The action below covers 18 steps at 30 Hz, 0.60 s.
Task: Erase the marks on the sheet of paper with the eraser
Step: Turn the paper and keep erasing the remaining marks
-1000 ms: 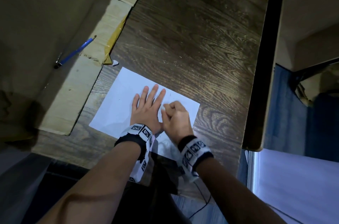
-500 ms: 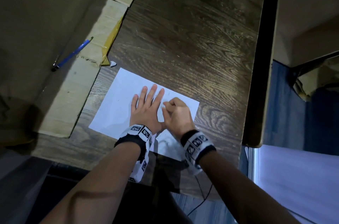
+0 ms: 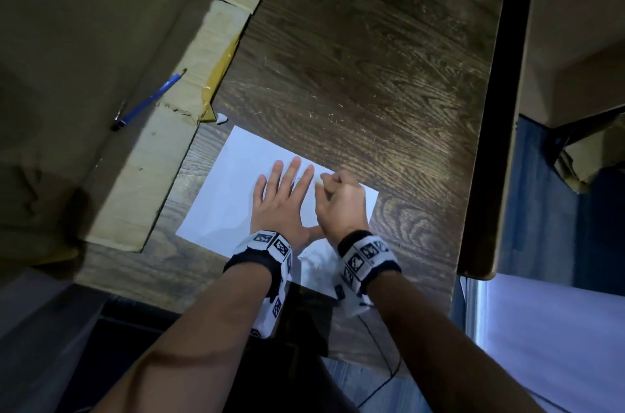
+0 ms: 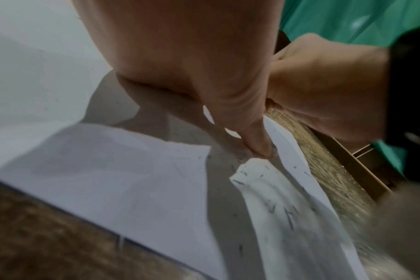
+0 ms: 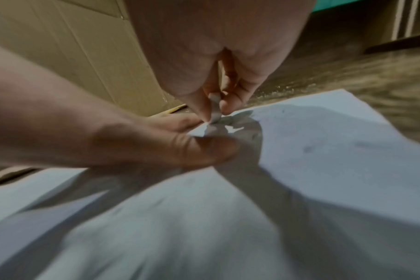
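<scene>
On the wooden desk, seen from the head camera, a white sheet of paper lies near the person's edge. The left hand lies flat on the sheet, fingers straight and slightly spread, holding nothing. Just beside it, the right hand is curled into a loose fist over the far right part of the sheet, its fingertips next to the left index finger; the eraser is too small to make out from here. Flattened cardboard lies along the left side of the desk, with a blue pen resting on it, well apart from the sheet.

From the left wrist camera, the left hand presses a finger down on the sheet of paper, which is rumpled into a ridge near that fingertip. Small dark specks lie scattered on the sheet. The right hand sits just behind, over the sheet's edge.

From the right wrist camera, the right hand pinches a small pale eraser between thumb and finger; that grip is closed on it. The eraser's lower end touches the sheet of paper, just beside the fingers of the left hand. Faint grey smudges show on the sheet to the right.
</scene>
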Each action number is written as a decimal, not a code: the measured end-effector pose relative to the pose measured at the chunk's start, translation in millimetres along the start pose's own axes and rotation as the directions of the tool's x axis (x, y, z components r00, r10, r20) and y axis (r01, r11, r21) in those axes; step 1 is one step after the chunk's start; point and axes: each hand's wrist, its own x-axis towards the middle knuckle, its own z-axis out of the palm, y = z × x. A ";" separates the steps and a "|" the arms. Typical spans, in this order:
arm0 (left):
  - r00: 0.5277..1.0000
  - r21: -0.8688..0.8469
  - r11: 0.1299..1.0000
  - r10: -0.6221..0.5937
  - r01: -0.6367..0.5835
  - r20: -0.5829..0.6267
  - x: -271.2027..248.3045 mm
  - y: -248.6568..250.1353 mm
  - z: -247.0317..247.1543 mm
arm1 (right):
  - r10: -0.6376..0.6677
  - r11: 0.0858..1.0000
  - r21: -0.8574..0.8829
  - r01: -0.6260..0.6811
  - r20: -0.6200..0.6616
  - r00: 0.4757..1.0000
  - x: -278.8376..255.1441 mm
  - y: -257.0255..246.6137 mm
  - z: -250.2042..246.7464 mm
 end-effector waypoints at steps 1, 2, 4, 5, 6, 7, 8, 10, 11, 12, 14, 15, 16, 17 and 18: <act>1.000 -0.007 1.000 -0.003 0.002 -0.022 -1.7 0.6 -0.4 | -0.007 1.000 0.001 0.007 0.003 1.000 -13.9 -0.6 2.0; 0.999 -0.019 1.000 -0.007 0.006 -0.049 -2.7 0.9 -0.6 | -0.034 0.999 0.011 0.033 0.022 0.999 -28.0 -2.2 1.6; 0.996 -0.039 0.999 -0.009 0.006 -0.093 -2.6 0.9 0.3 | -0.112 0.994 -0.008 0.113 0.086 0.990 -37.4 -1.9 -5.9; 0.996 -0.035 0.999 -0.008 0.005 -0.090 -1.8 0.2 1.5 | -0.136 0.990 -0.028 0.140 0.118 0.984 -27.8 -1.8 -9.0; 0.998 -0.031 0.999 -0.008 0.006 -0.068 -0.5 -0.6 2.3 | -0.117 0.992 -0.033 0.122 0.128 0.985 -13.3 -4.3 -11.2; 0.999 -0.019 1.000 -0.005 0.005 -0.033 1.0 -1.4 3.2 | -0.107 0.992 -0.049 0.112 0.097 0.989 1.4 -5.9 -11.0; 1.000 0.005 1.000 -0.002 0.002 -0.011 1.9 -1.6 3.3 | -0.101 0.993 -0.055 0.103 0.049 0.994 13.5 -6.9 -10.3; 1.000 0.016 1.000 -0.002 0.003 -0.016 1.5 -0.3 2.9 | -0.059 0.996 -0.065 0.057 -0.017 0.998 17.4 -7.3 -4.5; 0.999 -0.009 1.000 -0.005 0.004 -0.040 0.1 0.6 3.1 | -0.040 0.998 -0.051 0.039 -0.032 0.999 6.2 -5.3 -0.8; 0.997 -0.030 1.000 -0.006 0.004 -0.072 -1.4 1.1 3.2 | -0.028 0.999 -0.041 0.028 -0.007 1.000 -9.5 -2.5 1.1; 0.995 -0.039 0.999 -0.014 0.010 -0.102 -3.0 1.0 2.4 | -0.062 0.997 -0.030 0.064 0.069 0.996 -36.2 0.2 -3.3; 0.996 -0.035 0.999 -0.018 0.015 -0.082 -2.4 0.7 1.6 | -0.062 0.998 -0.027 0.065 0.109 0.992 -36.2 2.5 -7.3; 0.998 -0.028 0.999 -0.018 0.016 -0.053 -1.4 0.4 0.7 | -0.054 0.998 -0.025 0.057 0.122 0.991 -26.1 1.7 -11.0; 1.000 -0.021 1.000 -0.015 0.015 -0.027 0.2 -0.3 0.2 | -0.040 0.999 -0.023 0.043 0.112 0.993 -11.2 -0.1 -12.0; 1.000 -0.011 1.000 -0.014 0.013 -0.010 1.6 -0.5 0.7 | -0.042 0.998 -0.046 0.045 0.064 0.997 3.8 -3.2 -12.9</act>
